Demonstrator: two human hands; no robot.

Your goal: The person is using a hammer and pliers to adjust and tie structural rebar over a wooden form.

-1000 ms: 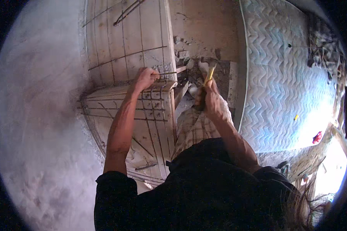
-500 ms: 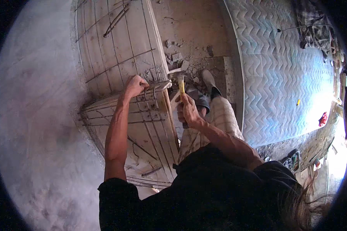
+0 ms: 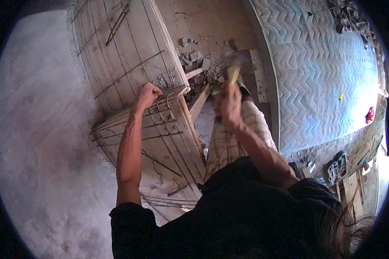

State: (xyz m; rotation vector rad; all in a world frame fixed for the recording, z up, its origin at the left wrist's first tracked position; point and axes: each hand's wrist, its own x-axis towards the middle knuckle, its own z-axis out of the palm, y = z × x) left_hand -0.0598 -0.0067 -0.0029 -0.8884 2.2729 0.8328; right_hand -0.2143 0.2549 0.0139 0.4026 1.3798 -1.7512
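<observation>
My left hand (image 3: pixel 148 94) is closed at the corner where two wooden formwork boards meet, pinching something too small to make out beside the bent steel rods (image 3: pixel 164 103). The upper board (image 3: pixel 138 30) and the lower board (image 3: pixel 190 144) both carry thin steel bars. My right hand (image 3: pixel 229 102) grips a hammer (image 3: pixel 233 74) by its yellow handle, raised to the right of the corner; hand and hammer head are smeared by motion.
Broken rubble (image 3: pixel 195 56) lies between the boards and a pale quilted mattress (image 3: pixel 320 82) on the right, above my booted, plaid-trousered legs (image 3: pixel 259 129). A grey concrete surface (image 3: pixel 39 129) fills the left. Sandals (image 3: pixel 337 168) and wood scraps lie at lower right.
My right hand with the hammer swung left toward the board corner, then moved back up and right. My left hand shifted left along the corner. The view has also shifted.
</observation>
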